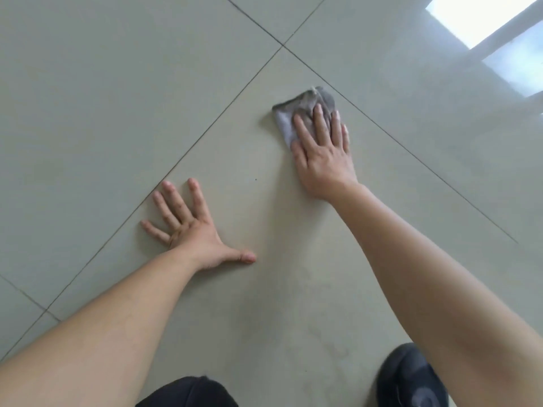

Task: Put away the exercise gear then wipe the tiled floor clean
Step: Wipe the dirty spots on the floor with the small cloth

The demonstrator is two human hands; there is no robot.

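With no exercise gear in sight, the right hand (321,154) presses a grey cloth (299,113) flat on the tiled floor (117,98), left hand (191,227) splayed empty; fresh tiles likely next.

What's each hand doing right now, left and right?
Left hand: open, fingers spread flat on the floor, holding nothing.
Right hand: open, palm down, pressing the grey cloth onto the floor.

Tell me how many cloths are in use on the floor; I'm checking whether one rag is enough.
1. A single grey cloth lies flat on the tiled floor, pressed under the fingers of the right hand. The left hand is bare, spread on the tile. No other cloth shows in view.
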